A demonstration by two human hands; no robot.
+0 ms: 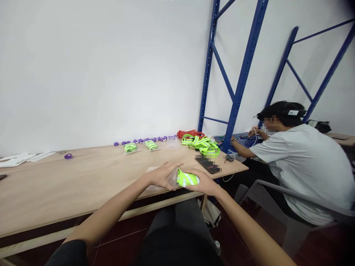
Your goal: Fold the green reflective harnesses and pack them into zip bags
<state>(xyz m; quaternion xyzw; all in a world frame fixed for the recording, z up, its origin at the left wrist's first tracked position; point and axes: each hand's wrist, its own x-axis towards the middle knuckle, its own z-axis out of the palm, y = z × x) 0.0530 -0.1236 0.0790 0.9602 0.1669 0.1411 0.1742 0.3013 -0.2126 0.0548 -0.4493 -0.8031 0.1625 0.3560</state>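
Observation:
A folded yellow-green reflective strap bundle (188, 178) is between my two hands at the table's front edge. My right hand (203, 181) is wrapped round its right side. My left hand (165, 175) grips a clear plastic bag (173, 178) whose opening meets the bundle's left end. Another clear plastic piece lies under my left hand. Farther back, two bagged bundles, one on the left (130, 147) and one on the right (151, 145), rest on the table. Loose yellow-green straps (203, 144) are heaped at the back right.
A phone (208, 163) lies right of my hands. Several purple rolls (140, 141) line the wall; red material (190, 133) sits behind the straps. White sheets (23, 159) lie far left. Blue rack posts (244, 70) and a seated person (307, 162) are at the right.

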